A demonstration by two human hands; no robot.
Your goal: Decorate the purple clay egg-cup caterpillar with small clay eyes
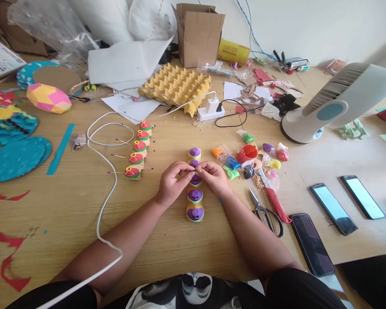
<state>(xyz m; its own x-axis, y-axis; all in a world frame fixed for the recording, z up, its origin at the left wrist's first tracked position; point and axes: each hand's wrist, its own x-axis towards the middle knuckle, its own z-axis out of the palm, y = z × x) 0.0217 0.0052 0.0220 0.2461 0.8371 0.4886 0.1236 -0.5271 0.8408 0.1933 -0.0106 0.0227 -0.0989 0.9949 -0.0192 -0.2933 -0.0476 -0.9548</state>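
Observation:
My left hand (pixel 175 182) and my right hand (pixel 214 177) meet fingertip to fingertip, both pinched on a tiny dark bit (pixel 194 169) that looks like black clay. Directly beneath them lies an egg-carton strip (pixel 195 209) standing lengthwise on the table, its bumps capped with purple clay and edged in light green. The nearer caps carry small black face marks; my fingers partly cover the middle ones. Off to the left is a second egg-carton strip (pixel 136 159) with red and green caps, yellow rings and cotton swabs sticking out sideways.
Right of my hands are bagged coloured clay (pixel 233 163), a red tape roll (pixel 247 153), scissors (pixel 265 212), a red-handled knife (pixel 276 201) and several phones (pixel 312 243). A white fan (pixel 337 103) stands behind them. A white cable (pixel 107 206) crosses my left forearm. Further back sits a yellow egg tray (pixel 176 86).

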